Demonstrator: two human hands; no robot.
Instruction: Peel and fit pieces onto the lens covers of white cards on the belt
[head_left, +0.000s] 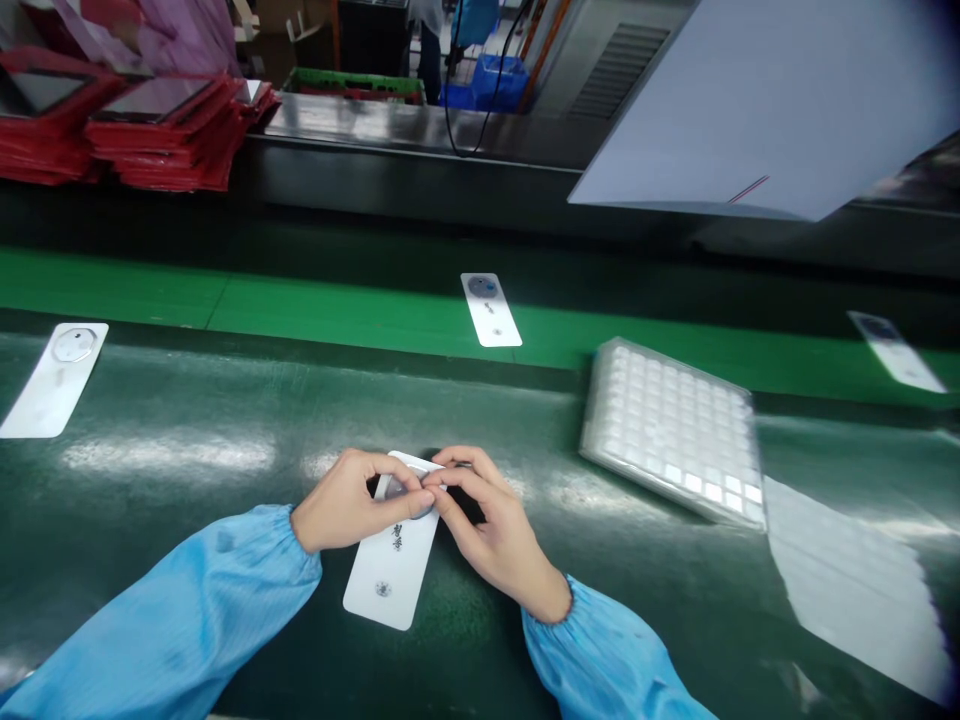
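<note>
Meeting over white card (390,585) on worktop (150,590): left hand (349,500) and right hand (495,535) together at its top end; what they clamp cannot be seen.

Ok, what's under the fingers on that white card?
A grey round edge shows on the white card; the fingers cover the rest, so what it is cannot be seen.

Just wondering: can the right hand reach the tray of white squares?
Probably yes: only green mat lies between the right hand and the plastic tray, though that hand is busy at the white card.
</note>
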